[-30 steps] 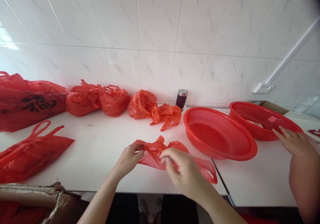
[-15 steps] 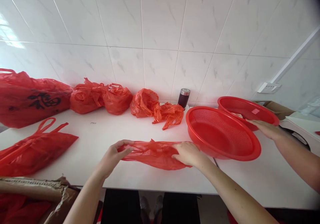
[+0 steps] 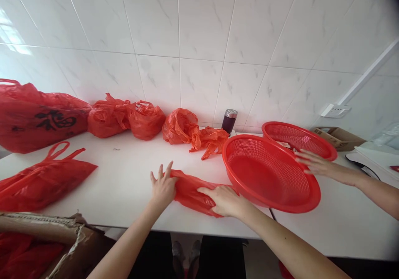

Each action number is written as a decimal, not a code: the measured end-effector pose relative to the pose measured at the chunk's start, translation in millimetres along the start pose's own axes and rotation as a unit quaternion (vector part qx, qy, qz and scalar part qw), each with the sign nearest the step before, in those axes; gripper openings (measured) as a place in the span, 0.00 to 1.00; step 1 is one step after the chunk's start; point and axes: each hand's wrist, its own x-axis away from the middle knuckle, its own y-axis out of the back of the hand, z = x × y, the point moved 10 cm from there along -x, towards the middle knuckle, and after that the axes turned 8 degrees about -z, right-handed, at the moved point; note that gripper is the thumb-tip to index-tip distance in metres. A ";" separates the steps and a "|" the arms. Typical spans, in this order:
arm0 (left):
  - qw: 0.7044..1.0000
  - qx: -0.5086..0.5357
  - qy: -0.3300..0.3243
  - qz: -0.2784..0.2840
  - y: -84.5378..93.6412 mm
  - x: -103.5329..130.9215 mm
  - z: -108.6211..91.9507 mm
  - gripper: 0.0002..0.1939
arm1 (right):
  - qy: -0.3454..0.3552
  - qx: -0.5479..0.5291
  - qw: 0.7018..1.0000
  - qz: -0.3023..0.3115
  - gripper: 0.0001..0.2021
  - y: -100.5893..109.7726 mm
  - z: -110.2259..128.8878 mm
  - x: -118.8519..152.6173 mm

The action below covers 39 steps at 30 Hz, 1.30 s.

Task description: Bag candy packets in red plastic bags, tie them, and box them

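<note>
A crumpled red plastic bag (image 3: 193,193) lies on the white table in front of me, slanting down toward the right. My left hand (image 3: 163,187) touches its left end with fingers spread apart; the thumb is hard to make out. At the bag's right part, my right hand (image 3: 226,200) grips the plastic, its thumb and forefinger visible and the other fingertips hidden. Just beyond my right hand stands a red perforated basin (image 3: 268,175). Another person's hand (image 3: 314,162) is at a second red basin (image 3: 302,139), which has small pale items inside.
Several knotted red bags (image 3: 146,121) line the tiled wall, near a dark tumbler (image 3: 229,121). A flat red bag (image 3: 62,179) lies at left. An open cardboard box (image 3: 40,229) with red plastic inside stands at front left; a smaller box (image 3: 339,139) sits back right.
My left hand has moved right and its fingers have spread. The bag has bunched shorter and tilted. The other person's hand and the basins have shifted left in view.
</note>
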 end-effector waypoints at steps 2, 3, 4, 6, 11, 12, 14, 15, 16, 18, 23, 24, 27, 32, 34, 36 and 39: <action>0.999 -0.023 0.041 0.024 -3.0 0.3 28.7 0.22 | -0.034 -0.017 0.999 0.022 0.28 -1.4 -10.4 4.1; 0.998 -0.025 0.053 0.038 -2.9 2.2 39.0 0.23 | -0.053 -0.019 0.998 0.028 0.23 0.6 -15.6 5.4; 0.997 -0.020 0.059 0.053 -2.4 4.8 45.7 0.25 | -0.070 -0.017 0.997 0.032 0.19 3.6 -20.1 6.2; 0.995 0.009 0.055 0.079 0.3 11.6 48.5 0.29 | -0.093 -0.018 0.995 0.037 0.19 11.3 -24.8 6.2; 0.988 0.125 0.023 0.090 17.0 25.9 26.6 0.31 | -0.006 -0.115 0.987 -0.109 0.16 43.3 0.2 -8.4; 0.983 0.159 0.012 0.088 20.8 27.7 21.2 0.30 | 0.019 -0.115 0.985 -0.130 0.15 44.0 5.4 -11.6; 0.965 0.241 -0.010 0.106 23.4 32.0 11.5 0.29 | 0.045 -0.079 0.988 -0.122 0.14 31.9 8.2 -19.4; 0.950 0.285 -0.017 0.128 22.1 34.7 7.7 0.29 | 0.045 -0.057 0.993 -0.095 0.16 21.1 4.6 -23.3; 0.934 0.324 -0.019 0.149 20.4 37.1 5.4 0.30 | 0.037 -0.037 0.997 -0.060 0.23 9.4 -2.4 -26.0; 0.911 0.380 -0.005 0.162 18.8 38.2 7.2 0.33 | 0.004 -0.016 1.000 0.012 0.40 -9.4 -21.8 -25.9; 0.897 0.419 0.041 0.134 18.6 28.5 13.9 0.37 | -0.007 -0.176 0.983 0.047 0.41 11.5 -37.3 -5.9; 0.895 0.420 0.040 0.141 18.2 27.1 11.0 0.36 | 0.018 -0.251 0.967 0.027 0.37 28.4 -33.7 -2.0; 0.888 0.425 0.046 0.170 17.4 26.5 4.5 0.32 | 0.055 -0.390 0.913 -0.104 0.26 93.0 -53.3 7.2; 0.847 0.454 0.063 0.271 4.4 47.5 3.1 0.19 | -0.184 -0.066 0.945 -0.263 0.32 132.4 -171.9 26.8; 0.845 0.445 0.069 0.290 -5.2 56.0 10.5 0.19 | -0.245 0.032 0.954 -0.167 0.40 107.2 -198.2 30.1; 0.854 0.429 0.083 0.282 -15.2 59.0 22.0 0.19 | -0.251 0.065 0.961 -0.099 0.36 85.0 -200.8 33.1; 0.859 0.434 0.093 0.255 -23.7 54.5 31.8 0.24 | -0.231 0.079 0.962 -0.119 0.27 85.5 -178.0 37.1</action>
